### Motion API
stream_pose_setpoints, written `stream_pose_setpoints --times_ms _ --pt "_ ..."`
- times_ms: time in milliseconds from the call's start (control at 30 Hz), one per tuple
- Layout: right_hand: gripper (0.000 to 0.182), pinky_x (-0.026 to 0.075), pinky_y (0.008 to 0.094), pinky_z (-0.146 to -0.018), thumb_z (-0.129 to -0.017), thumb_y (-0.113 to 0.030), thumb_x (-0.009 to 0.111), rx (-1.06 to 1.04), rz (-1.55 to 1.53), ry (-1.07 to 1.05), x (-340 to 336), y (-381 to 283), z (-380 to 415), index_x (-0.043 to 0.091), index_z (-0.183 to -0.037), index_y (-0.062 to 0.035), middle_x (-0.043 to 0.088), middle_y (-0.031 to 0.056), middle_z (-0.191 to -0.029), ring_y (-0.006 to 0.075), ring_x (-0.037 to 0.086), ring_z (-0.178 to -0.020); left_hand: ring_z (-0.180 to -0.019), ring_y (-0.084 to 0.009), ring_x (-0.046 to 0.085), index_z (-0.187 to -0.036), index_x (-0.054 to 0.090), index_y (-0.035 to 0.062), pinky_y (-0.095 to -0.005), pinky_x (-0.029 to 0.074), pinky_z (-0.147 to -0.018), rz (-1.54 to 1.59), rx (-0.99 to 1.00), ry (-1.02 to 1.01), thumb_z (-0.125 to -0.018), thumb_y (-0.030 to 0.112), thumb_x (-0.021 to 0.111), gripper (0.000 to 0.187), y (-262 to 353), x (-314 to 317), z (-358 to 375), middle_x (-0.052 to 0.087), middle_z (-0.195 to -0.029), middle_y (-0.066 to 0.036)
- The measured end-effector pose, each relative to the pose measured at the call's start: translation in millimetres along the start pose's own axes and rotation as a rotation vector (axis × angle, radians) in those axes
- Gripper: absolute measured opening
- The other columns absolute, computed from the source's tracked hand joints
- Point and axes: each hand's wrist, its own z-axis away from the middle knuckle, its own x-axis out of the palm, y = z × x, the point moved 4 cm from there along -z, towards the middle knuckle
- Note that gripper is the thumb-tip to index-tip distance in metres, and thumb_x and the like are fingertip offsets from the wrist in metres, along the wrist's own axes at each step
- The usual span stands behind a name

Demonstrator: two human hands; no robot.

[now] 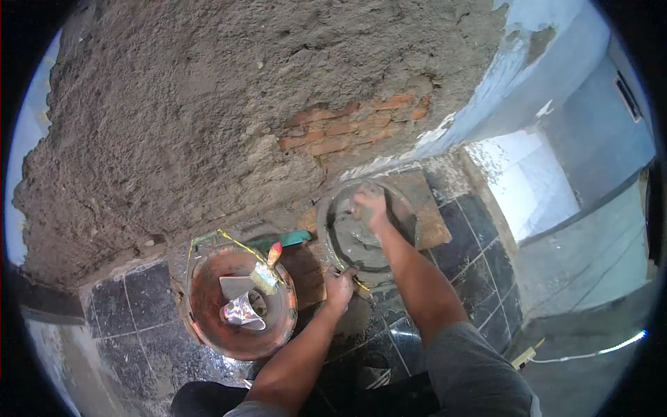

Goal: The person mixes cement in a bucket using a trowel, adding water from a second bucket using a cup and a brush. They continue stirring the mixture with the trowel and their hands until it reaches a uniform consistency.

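Observation:
A round basin (pixel 326 243) holds wet grey mortar (pixel 354 240). My right hand (pixel 369 206) is down in the mortar near the far side of the basin, its fingers bent and smeared grey; what lies between them is hidden. At the basin's near left rim, my left hand (pixel 340 286) has its fingers closed on the edge, beside a yellow cord. Left of it stands a reddish bucket (pixel 198 306) with a patterned cup (pixel 243 313) and other pieces inside. A brush (pixel 266 273) with a red-tipped handle rests at the bucket's right rim.
Ahead rises a rough plastered wall (pixel 174 104) with exposed bricks (pixel 354 125). Wooden boards (pixel 425 215) lie under the basin on dark floor tiles (pixel 149 299). A green object (pixel 288 239) lies between the containers. A white cable (pixel 583 356) is at the right.

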Motion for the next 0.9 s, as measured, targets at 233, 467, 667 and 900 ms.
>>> stream_pose_setpoints --times_ms 233,467,667,900 --pt "0.025 0.057 0.0345 -0.066 -0.08 -0.003 0.075 -0.074 0.33 -0.232 -66 -37 29 0.059 -0.099 -0.005 0.063 0.0096 -0.095 0.0199 0.067 -0.072 -0.076 -0.0167 0.068 -0.095 0.069 -0.0023 -0.0303 0.053 -0.069 0.024 0.074 -0.014 -0.085 0.0 0.065 0.011 0 2 -6 0.073 -0.088 -0.008" --pt "0.011 0.054 0.0318 -0.061 -0.081 -0.009 0.067 -0.068 0.266 -0.337 -68 -133 36 0.059 -0.079 -0.002 0.061 0.0075 -0.071 0.0173 0.064 -0.062 -0.077 -0.0164 0.069 -0.091 0.07 -0.0019 -0.0304 0.054 -0.072 0.027 0.081 -0.031 -0.083 -0.001 0.067 0.008 -22 -10 -18 0.072 -0.086 -0.007" --pt "0.006 0.052 0.033 -0.057 -0.077 -0.006 0.062 -0.252 0.255 -0.327 -28 -179 0 0.057 -0.078 -0.0035 0.059 0.0054 -0.066 0.0165 0.06 -0.057 -0.077 -0.0196 0.069 -0.092 0.069 -0.0004 -0.0335 0.057 -0.073 0.055 0.026 0.008 -0.083 -0.002 0.066 0.009 -21 -9 -15 0.071 -0.086 -0.008" --pt "0.047 0.053 0.0353 -0.056 -0.08 -0.007 0.071 -0.1 0.096 -0.176 -22 -7 -27 0.05 -0.122 -0.0066 0.061 0.0103 -0.083 0.021 0.062 -0.065 -0.076 -0.0196 0.068 -0.09 0.069 0.0002 -0.0355 0.057 -0.068 -0.025 0.048 -0.001 -0.083 0.001 0.066 0.007 -20 -10 -16 0.071 -0.085 -0.008"
